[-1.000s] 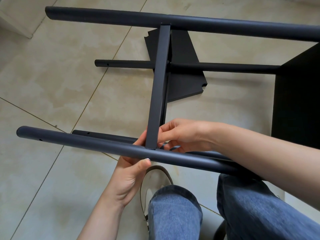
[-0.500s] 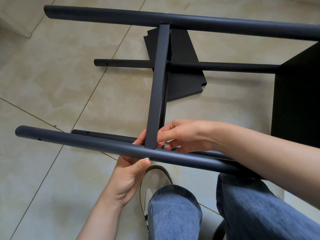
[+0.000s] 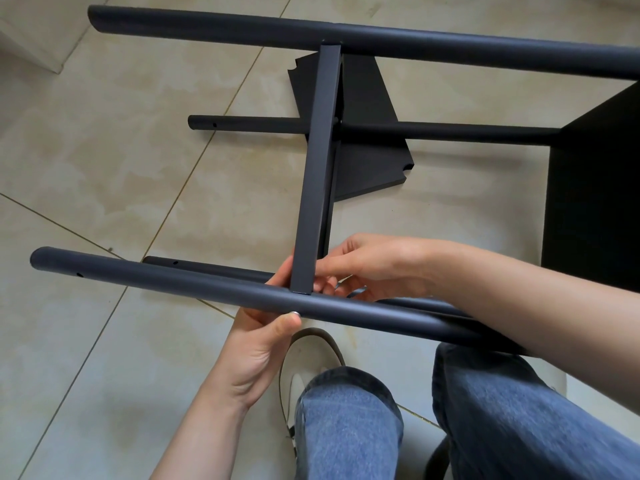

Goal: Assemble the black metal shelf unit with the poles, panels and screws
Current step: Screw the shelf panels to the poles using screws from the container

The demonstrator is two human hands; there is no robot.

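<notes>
Head view: the partly assembled black metal shelf unit [image 3: 346, 161] lies on its side over a floor of glossy beige ceramic tiles [image 3: 104, 150] with thin dark grout lines. Four round matte-black tubular poles run roughly left to right. The near upper pole [image 3: 173, 285] is a thick cylinder with a rounded end cap and a small screw hole close to its left end; the far upper pole [image 3: 346, 32] has the same section. The two lower poles, one far [image 3: 450, 133] and one near [image 3: 207, 266], sit close to the floor and show small drilled holes near their left ends. A flat, narrow matte-black crossbar [image 3: 318, 168] spans between the two upper poles, its near end butting against the near upper pole. The left hand [image 3: 263, 337] grips the near upper pole from below, thumb pressed on its front face and fingertips showing behind the crossbar. The right hand [image 3: 374, 268] has its fingers curled at the joint on the right side of the crossbar; what they pinch cannot be told. A loose flat black panel with notched corners [image 3: 370, 161] lies on the tiles beneath the frame. A large black panel [image 3: 595, 195] stands at the right edge. Blue denim jeans [image 3: 346, 427] and a pale shoe [image 3: 304, 362] occupy the lower area.
</notes>
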